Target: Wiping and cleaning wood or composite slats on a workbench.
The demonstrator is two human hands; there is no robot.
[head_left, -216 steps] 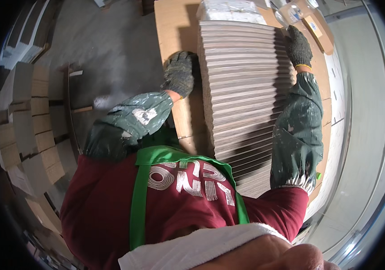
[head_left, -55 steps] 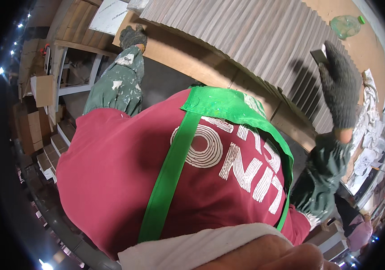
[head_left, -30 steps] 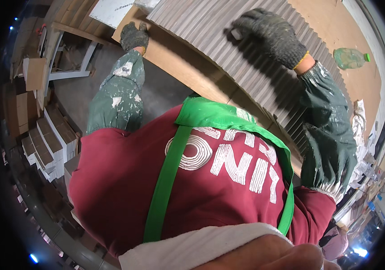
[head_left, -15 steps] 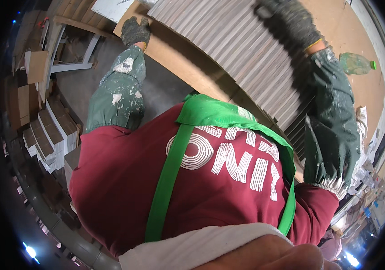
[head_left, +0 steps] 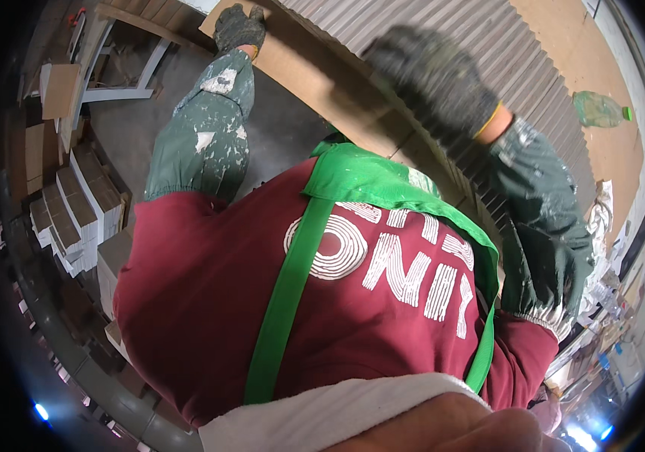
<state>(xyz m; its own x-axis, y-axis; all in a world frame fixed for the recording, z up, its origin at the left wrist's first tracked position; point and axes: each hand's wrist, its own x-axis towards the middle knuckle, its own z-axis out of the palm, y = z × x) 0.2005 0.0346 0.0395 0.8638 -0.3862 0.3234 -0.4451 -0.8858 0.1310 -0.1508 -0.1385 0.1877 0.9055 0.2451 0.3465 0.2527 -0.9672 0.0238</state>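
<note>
Head view: the knit-gloved left hand (head_left: 239, 29) rests on the far left end of a smooth brown cardboard sheet (head_left: 300, 79), thumb spread, fingers loose. The right hand (head_left: 431, 81), blurred, is over the near edge of a ridged stack of grey-brown strips (head_left: 507, 56) on the sheet; its grip I cannot tell. 1 translucent bottle (head_left: 597, 109) lies right

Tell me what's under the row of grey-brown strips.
Tan board shows along both sides of the strips, so they seem to rest on it. Whatever is directly beneath is covered; the blurred right hand also hides part of their near edge.
</note>
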